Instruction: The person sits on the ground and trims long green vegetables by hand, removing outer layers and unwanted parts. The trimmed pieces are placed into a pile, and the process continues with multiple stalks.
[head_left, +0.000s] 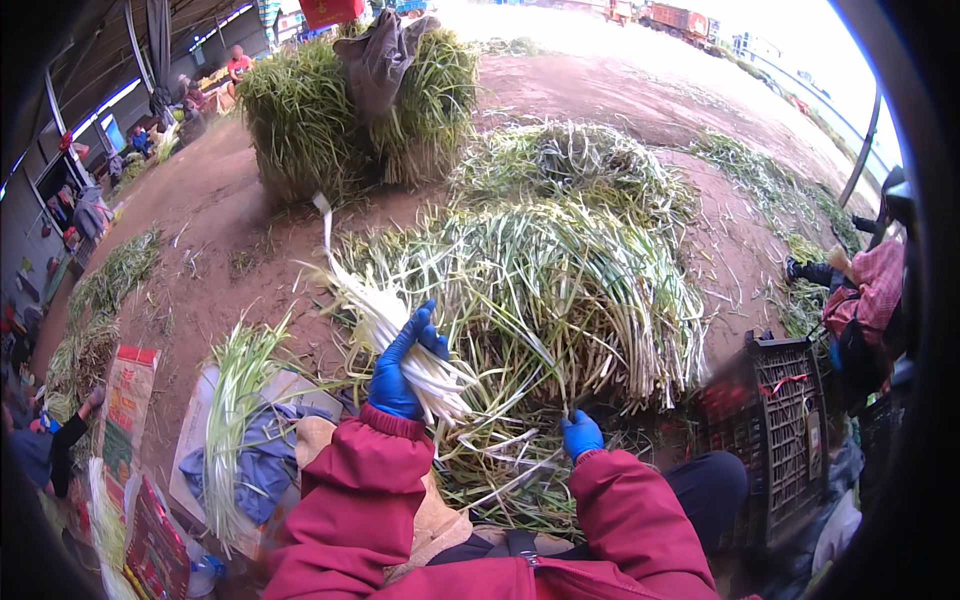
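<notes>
My left hand (405, 367), in a blue glove, is closed around a bunch of pale, peeled stalks (382, 319), which look like garlic shoots or young leeks. Its white ends fan out beneath my fingers. Lower right, my right hand (581, 433), gloved in blue too, pinches a thin stalk (559, 375) by its lower end. Just beyond both hands lies a big heap of unpeeled green stalks (525, 277). Stripped leaves (510, 465) litter the ground between my forearms. A cleaned bunch (232, 435) rests on a blue-grey cloth (262, 480) to my left.
A black plastic crate (787, 442) stands at my right, near a seated person in a checked top (870, 292). Tall green bundles (307, 112) stand ahead, a dark cloth (379, 64) over them. A printed sack (127, 420) lies left. Another person's arm (71, 435) shows beside it.
</notes>
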